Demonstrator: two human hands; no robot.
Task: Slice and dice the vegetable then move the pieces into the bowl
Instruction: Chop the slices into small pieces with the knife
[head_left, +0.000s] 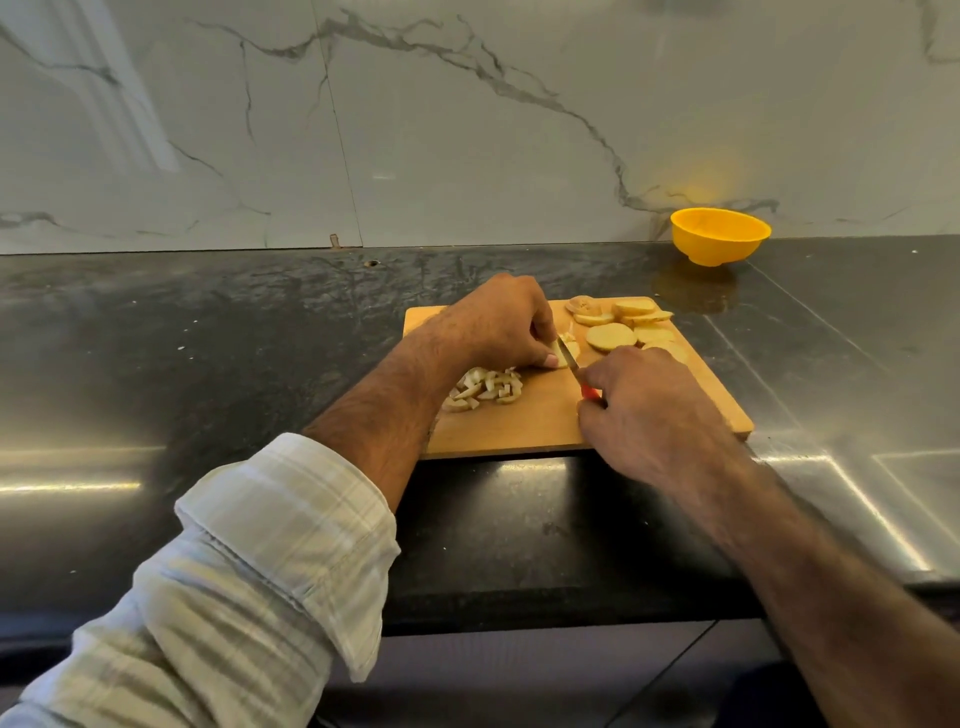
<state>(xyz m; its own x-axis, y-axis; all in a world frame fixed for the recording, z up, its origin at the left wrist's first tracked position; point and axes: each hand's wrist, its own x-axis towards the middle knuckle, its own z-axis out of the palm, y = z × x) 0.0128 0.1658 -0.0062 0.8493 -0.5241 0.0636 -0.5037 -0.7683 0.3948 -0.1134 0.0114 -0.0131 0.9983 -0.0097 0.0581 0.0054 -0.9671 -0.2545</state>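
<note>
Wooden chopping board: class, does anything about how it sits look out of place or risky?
Yes. The rectangular wooden chopping board lies skewed to the black stone counter edge, its near edge at the raised ledge's lip, so it might tip under pressure.

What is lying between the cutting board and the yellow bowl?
Nothing; the head view shows bare dark counter between the cutting board and the yellow bowl.

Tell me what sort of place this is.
Most likely a home kitchen: a dark stone counter against a marble-look backsplash, with a wooden cutting board of sliced vegetable.
</note>
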